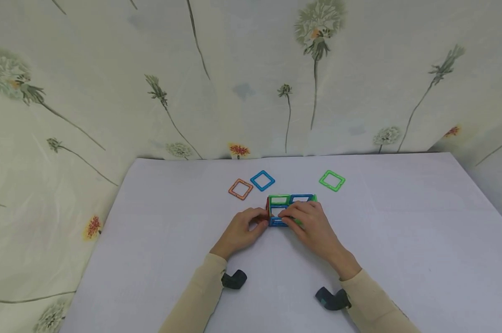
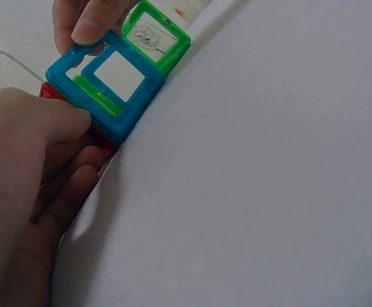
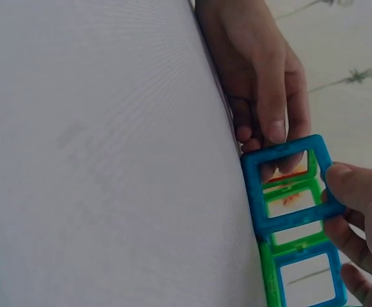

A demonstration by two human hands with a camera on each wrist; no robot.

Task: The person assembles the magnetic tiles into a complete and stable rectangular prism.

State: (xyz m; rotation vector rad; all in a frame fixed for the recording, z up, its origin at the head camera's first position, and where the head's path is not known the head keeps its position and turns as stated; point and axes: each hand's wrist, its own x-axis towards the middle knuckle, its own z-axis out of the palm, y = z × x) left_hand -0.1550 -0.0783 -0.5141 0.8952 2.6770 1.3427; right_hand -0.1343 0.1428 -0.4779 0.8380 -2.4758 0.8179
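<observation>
A small box-like structure of magnetic tiles [image 1: 279, 196], in green, blue and red, stands on the table between both hands. At its left end is a red magnetic tile [image 2: 50, 93], which my left hand [image 1: 240, 231] grips with the thumb at the front edge and the fingers partly hidden behind. My right hand [image 1: 313, 229] pinches a square blue magnetic tile [image 3: 252, 195] by its edge, upright against the structure's front. Beside it in the left wrist view, a green magnetic tile [image 2: 173, 59] stands out at the right end. The right hand covers part of the structure in the head view.
Behind the structure, an orange tile [image 1: 236, 195] and a blue tile [image 1: 256, 185] lie close together, with a green tile [image 1: 328, 186] farther right. A white cloth covers the table [image 1: 171, 208]. A flower-patterned curtain [image 1: 251, 115] hangs along its back edge.
</observation>
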